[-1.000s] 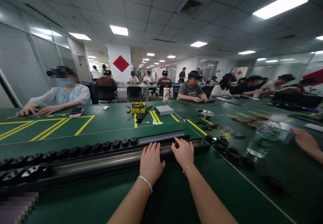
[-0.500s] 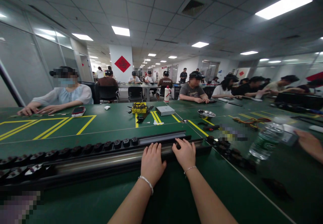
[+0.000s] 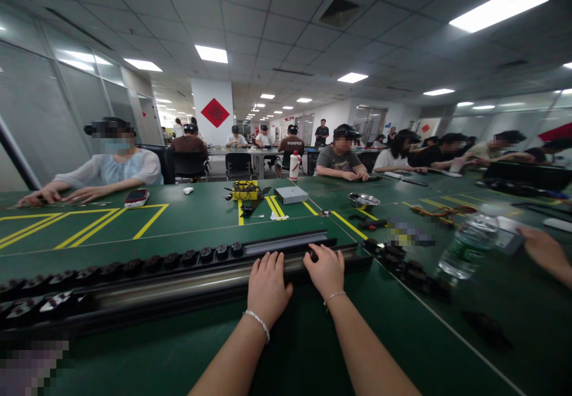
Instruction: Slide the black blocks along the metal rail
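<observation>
A long black and metal rail [image 3: 170, 286] lies across the green table [image 3: 313, 348] in front of me, with a row of small black round parts [image 3: 147, 263] along its far side. My left hand [image 3: 267, 289] rests on top of the rail, fingers laid over it. My right hand [image 3: 327, 270] sits just to its right, fingers curled on a small black part on the rail near its right end.
A plastic water bottle [image 3: 469, 242] stands at the right, next to another person's hand [image 3: 543, 248]. More black parts [image 3: 406, 271] lie right of the rail. A yellow box [image 3: 244, 190], a grey box [image 3: 291, 194] and a metal bowl [image 3: 363, 200] sit further back. People sit around the table.
</observation>
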Tool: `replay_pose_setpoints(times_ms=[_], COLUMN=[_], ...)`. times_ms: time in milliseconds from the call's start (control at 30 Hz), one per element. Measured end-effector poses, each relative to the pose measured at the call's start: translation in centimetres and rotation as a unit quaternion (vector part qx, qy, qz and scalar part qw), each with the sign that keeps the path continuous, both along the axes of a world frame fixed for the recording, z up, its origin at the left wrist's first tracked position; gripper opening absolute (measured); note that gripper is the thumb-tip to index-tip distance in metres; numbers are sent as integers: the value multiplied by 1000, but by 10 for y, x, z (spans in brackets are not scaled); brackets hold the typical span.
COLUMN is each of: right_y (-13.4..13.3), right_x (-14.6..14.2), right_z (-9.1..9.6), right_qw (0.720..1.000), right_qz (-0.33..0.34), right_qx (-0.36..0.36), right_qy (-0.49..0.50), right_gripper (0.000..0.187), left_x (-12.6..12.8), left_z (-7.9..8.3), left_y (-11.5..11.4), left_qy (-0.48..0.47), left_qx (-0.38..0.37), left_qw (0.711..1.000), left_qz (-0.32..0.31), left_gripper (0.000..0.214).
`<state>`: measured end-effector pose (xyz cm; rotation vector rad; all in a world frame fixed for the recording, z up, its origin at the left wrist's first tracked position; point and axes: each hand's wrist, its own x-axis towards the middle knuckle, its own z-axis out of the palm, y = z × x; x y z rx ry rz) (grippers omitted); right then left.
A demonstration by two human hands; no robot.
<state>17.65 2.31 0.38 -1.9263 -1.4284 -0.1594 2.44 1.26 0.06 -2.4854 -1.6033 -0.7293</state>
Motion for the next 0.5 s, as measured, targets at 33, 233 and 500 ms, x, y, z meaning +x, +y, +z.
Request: replay_pose_setpoints(times_ms=[33, 233, 500], right_y=[0, 1, 1], right_x=[0, 2, 3], right_z=[0, -1, -2], right_qw=[1000, 1000, 1000], right_qz=[-1, -7, -4], right_qx=[0, -3, 9], right_qy=[-2, -14, -13], right_gripper=[34, 35, 35], left_x=[0, 1, 0], left_z=[0, 0, -2], left_y=[0, 0, 1], left_qy=[1, 8, 8], left_qx=[0, 1, 9], left_qw=[1000, 1000, 1000], left_qz=[0, 3, 0], left_gripper=[62, 62, 62])
